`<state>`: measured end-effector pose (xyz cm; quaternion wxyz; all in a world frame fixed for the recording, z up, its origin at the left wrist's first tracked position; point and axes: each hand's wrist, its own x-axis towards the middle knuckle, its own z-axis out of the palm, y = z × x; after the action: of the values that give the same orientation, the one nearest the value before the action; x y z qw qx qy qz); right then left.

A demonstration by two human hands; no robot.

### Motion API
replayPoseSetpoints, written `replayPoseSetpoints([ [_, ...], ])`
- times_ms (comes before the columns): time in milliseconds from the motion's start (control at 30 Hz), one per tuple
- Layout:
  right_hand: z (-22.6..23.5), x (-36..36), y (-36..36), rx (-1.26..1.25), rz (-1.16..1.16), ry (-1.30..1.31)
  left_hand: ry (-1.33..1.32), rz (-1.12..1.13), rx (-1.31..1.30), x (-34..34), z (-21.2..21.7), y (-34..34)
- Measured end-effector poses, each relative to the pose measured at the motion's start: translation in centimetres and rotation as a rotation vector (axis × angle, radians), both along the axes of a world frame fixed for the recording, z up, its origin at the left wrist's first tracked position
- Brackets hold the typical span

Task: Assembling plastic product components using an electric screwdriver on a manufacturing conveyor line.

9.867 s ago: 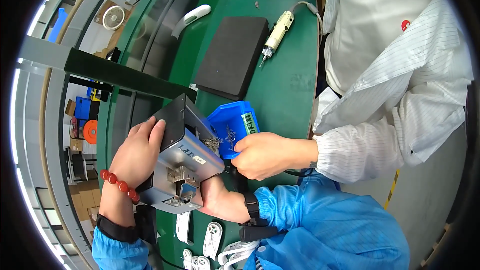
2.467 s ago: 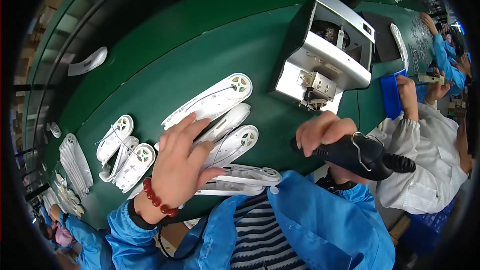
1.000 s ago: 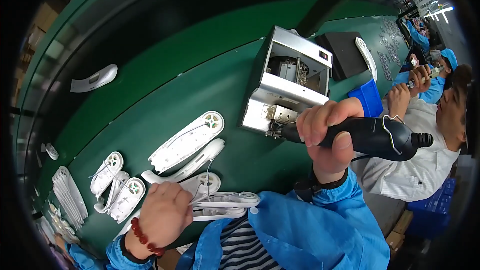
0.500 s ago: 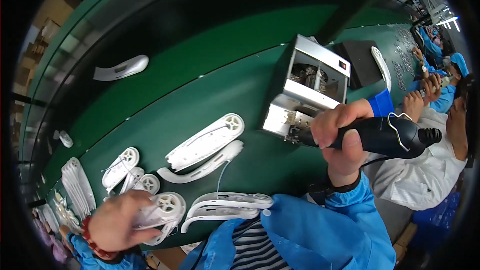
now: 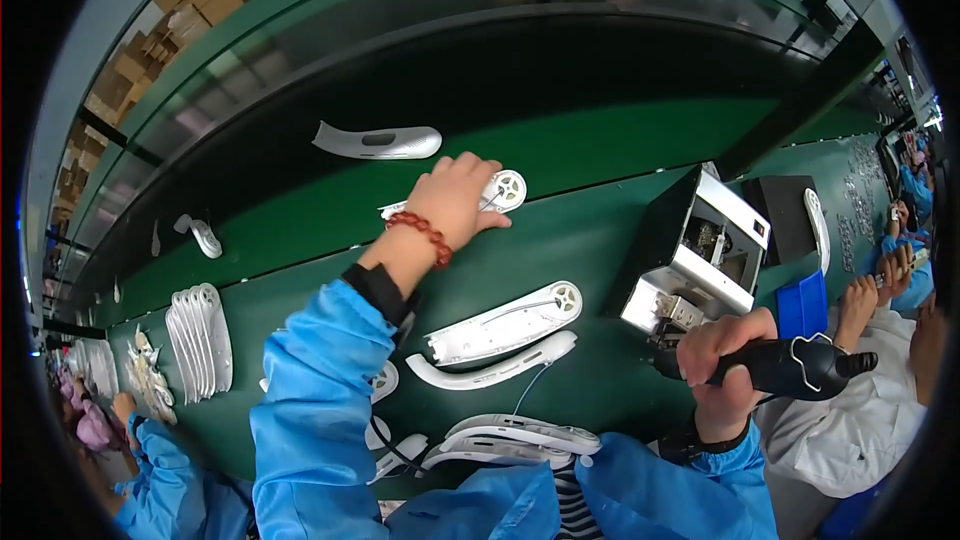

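Head view: a stack of white plastic shells [image 5: 200,340] stands at the far left of the green workbench [image 5: 600,140]. The left hand [image 5: 455,202], fingers curled down, presses a white plastic housing with a round wheel end [image 5: 497,191] near the bench's far edge. The right hand [image 5: 725,360] is wrapped tight around a black electric screwdriver [image 5: 790,365] beside a grey metal fixture box [image 5: 700,255]

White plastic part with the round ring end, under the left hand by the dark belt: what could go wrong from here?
1. The left hand sets the white plastic ring-ended part at the dark conveyor belt's edge; it could hang half on.
2. The right hand holds the black electric screwdriver beside the grey metal fixture box; it might knock it.
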<state>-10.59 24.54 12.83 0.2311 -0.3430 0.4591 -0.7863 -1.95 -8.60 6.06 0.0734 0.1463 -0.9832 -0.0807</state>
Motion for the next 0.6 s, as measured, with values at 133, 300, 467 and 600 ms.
replayPoseSetpoints([
  [133,0.5,-0.3,-0.2,-0.018,-0.011,0.012,-0.098,-0.049,0.415,0.2,1.9,-4.7],
  [300,1.2,-0.7,-1.5,-0.137,0.089,-0.040,-0.384,0.052,0.312,1.8,1.2,-3.1],
  [467,1.9,0.6,-3.8,-0.148,0.151,0.009,-0.082,0.055,0.041,1.8,-0.5,-1.2],
  [600,1.9,1.1,-3.6,-0.146,0.145,0.018,-0.063,0.162,0.012,0.8,-1.6,-1.3],
])
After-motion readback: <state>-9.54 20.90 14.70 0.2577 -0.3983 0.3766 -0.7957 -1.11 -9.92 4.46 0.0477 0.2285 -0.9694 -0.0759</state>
